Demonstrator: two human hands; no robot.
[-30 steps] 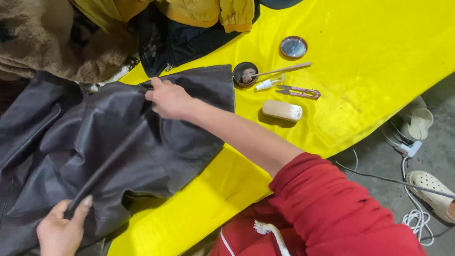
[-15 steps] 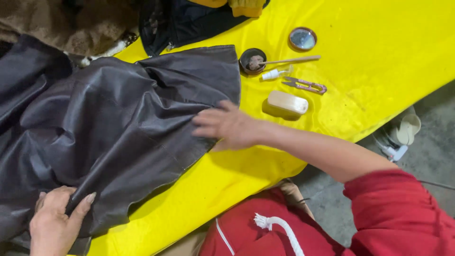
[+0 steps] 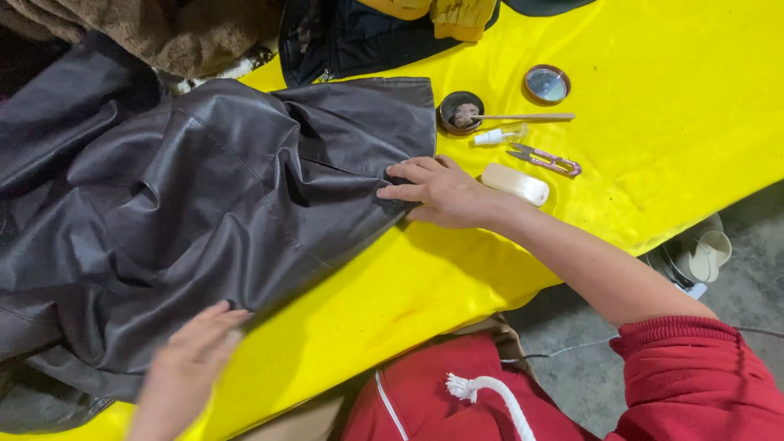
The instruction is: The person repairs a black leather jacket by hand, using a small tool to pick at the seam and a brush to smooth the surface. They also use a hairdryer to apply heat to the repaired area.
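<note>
Dark leather jacket spread across the left half of the frame on the yellow surface, creased and bunched. Right hand, fingers flat and together, presses on the jacket's lower right edge near centre frame; nothing gripped. Left hand, lower left, open with fingers spread, resting on the jacket's near hem. Just right of the right hand: a pale oblong block, small snips, a small white bottle, an open tin with a stick across it. Risk, as I judge it: a sideways sweep of the right arm could knock the block or tin; dragging the leather could smear it.
</note>
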